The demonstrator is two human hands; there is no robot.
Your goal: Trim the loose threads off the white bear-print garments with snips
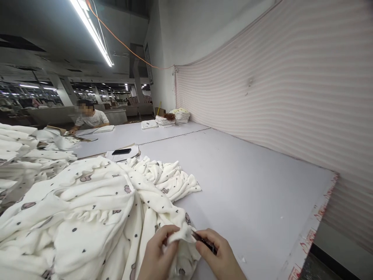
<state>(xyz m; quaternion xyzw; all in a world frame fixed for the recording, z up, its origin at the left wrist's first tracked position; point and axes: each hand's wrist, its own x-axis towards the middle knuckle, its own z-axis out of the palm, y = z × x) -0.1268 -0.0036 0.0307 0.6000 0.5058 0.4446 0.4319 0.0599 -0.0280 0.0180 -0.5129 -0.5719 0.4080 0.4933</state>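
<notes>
My left hand [159, 252] pinches an edge of a white fleece garment [96, 210] printed with small dark marks and animal-like figures. In my right hand [220, 251] is a small dark pair of thread snips [207, 243], its tip touching the cloth just beside my left fingers. Whether the blades are apart is too small to make out. The garment lies bunched over the near left of the table, and part of it hangs below my hands.
Beyond the garment, a black phone [121, 151] rests on papers. Folded white stacks [165, 120] stand at the far end by the wall. A person [92, 118] leans at the far left. Striped cloth [271, 85] hangs along the right of the pale table [244, 175].
</notes>
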